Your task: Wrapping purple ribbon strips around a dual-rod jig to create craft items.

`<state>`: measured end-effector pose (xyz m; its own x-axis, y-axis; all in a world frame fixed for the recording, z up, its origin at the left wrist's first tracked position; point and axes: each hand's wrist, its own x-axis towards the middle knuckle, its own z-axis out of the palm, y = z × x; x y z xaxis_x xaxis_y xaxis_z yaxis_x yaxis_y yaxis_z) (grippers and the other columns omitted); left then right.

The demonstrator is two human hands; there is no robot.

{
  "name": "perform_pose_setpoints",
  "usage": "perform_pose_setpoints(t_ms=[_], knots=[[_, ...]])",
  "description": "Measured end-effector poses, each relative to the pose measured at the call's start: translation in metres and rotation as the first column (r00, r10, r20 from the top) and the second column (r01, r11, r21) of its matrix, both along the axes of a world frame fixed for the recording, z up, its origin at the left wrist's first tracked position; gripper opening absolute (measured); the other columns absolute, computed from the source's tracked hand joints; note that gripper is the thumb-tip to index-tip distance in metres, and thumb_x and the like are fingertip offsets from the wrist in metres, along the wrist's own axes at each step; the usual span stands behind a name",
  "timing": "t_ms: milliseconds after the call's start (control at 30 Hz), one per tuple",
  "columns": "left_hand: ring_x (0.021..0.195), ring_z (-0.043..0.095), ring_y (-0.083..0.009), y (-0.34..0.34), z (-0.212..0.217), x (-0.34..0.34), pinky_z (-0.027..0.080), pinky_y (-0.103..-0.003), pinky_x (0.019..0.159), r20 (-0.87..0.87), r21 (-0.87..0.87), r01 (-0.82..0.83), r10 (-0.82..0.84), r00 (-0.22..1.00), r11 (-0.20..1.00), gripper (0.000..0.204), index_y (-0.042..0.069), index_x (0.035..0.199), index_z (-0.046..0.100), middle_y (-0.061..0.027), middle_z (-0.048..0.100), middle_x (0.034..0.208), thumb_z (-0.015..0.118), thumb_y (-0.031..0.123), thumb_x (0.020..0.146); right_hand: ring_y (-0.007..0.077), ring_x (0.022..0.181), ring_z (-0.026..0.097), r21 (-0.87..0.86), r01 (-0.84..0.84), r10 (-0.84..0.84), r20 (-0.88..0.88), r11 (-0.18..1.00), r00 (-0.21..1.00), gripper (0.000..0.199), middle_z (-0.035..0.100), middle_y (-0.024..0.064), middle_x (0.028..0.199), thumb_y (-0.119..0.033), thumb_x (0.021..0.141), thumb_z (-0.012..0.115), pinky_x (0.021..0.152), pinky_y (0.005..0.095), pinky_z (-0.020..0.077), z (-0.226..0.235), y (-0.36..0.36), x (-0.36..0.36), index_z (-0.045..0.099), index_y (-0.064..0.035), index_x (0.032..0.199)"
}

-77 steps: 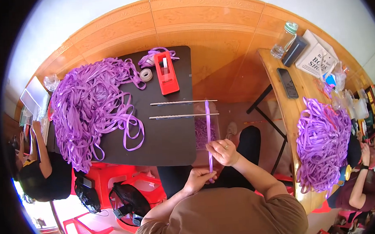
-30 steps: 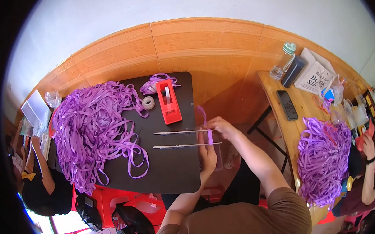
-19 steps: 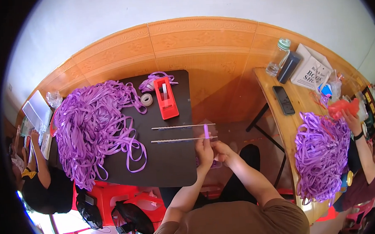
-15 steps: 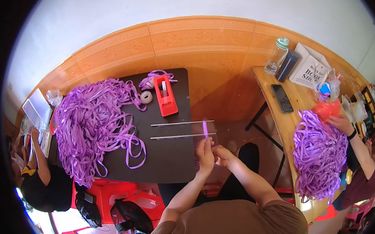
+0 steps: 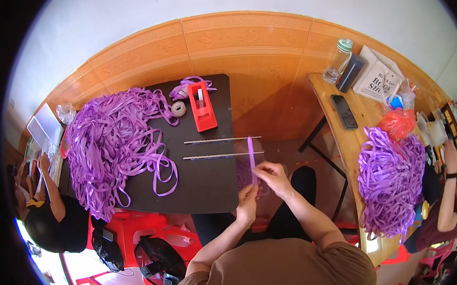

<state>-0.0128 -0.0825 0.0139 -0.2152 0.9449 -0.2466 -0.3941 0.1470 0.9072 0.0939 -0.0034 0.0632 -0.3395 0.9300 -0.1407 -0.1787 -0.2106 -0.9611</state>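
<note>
A short purple ribbon strip lies across two thin metal rods at the right edge of the black table. My right hand pinches the strip's near part just off the table edge. My left hand grips the strip's lower end, right below and to the left of the right hand. A clear bag with purple pieces hangs at the table edge behind my hands.
A big heap of purple ribbon covers the table's left side, with a red tape dispenser and a tape roll behind. A person in black sits left. A wooden table right holds another ribbon heap, a phone and a bottle.
My hands went forward to the rods, then drew back toward me. The purple strip stays stretched over the rods. The person at the right has shifted an orange bag.
</note>
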Motion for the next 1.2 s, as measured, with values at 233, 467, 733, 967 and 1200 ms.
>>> perform_pose_setpoints(t_ms=[233,467,733,967,1200], knots=[[0.071,0.056,-0.0064,-0.006,-0.008,-0.011,0.043,-0.021,0.063,-0.061,-0.028,0.187,-0.189,0.98,0.982,0.021,0.003,0.091,0.069,-0.0008,0.066,0.08,0.055,0.018,0.095,0.003,0.064,0.049,0.023,-0.015,0.014,0.016,1.0,1.0,0.011,0.057,-0.0044,0.068,0.0,0.082,0.067,0.059,0.0184,0.0379,-0.026,0.004,-0.005,0.063,-0.0032,0.072],[0.072,0.06,-0.0104,-0.011,-0.006,-0.022,0.046,-0.023,0.065,-0.046,-0.02,0.235,-0.236,0.971,0.972,0.024,0.0,0.094,0.068,-0.0067,0.069,0.084,0.055,0.019,0.095,0.002,0.063,0.047,-0.088,-0.042,0.032,-0.106,0.995,0.994,0.015,0.056,-0.0053,0.068,-0.002,0.084,0.066,0.058,0.0187,0.0359,-0.02,-0.001,-0.005,0.062,-0.0042,0.07],[0.068,0.06,-0.0114,-0.013,-0.01,-0.03,0.047,-0.024,0.066,0.085,-0.132,0.3,-0.291,0.953,0.945,0.023,0.0,0.096,0.067,-0.0071,0.068,0.083,0.056,0.02,0.095,0.0037,0.063,0.049,0.009,-0.019,0.019,-0.048,1.0,0.999,0.013,0.057,-0.0027,0.068,-0.004,0.086,0.065,0.057,0.0204,0.0371,-0.031,-0.023,-0.007,0.063,-0.0005,0.073],[0.065,0.061,-0.0127,-0.01,-0.006,-0.035,0.052,-0.028,0.058,0.159,-0.19,0.338,-0.311,0.937,0.922,0.018,0.003,0.095,0.063,-0.0067,0.068,0.083,0.059,0.021,0.093,0.0029,0.061,0.049,0.206,0.052,-0.072,0.09,0.977,0.993,0.008,0.058,-0.0016,0.068,-0.001,0.083,0.067,0.053,0.0192,0.0361,-0.033,-0.03,-0.009,0.063,-0.0004,0.076],[0.064,0.061,-0.0133,-0.011,-0.012,-0.036,0.052,-0.027,0.058,0.169,-0.174,0.31,-0.282,0.945,0.935,0.01,0.005,0.09,0.062,-0.0065,0.066,0.079,0.064,0.015,0.089,0.0017,0.059,0.047,0.086,0.016,-0.015,-0.011,0.996,1.0,0.008,0.056,-0.003,0.067,0.0,0.083,0.067,0.053,0.0175,0.0358,-0.021,-0.036,-0.01,0.062,-0.0008,0.076]])
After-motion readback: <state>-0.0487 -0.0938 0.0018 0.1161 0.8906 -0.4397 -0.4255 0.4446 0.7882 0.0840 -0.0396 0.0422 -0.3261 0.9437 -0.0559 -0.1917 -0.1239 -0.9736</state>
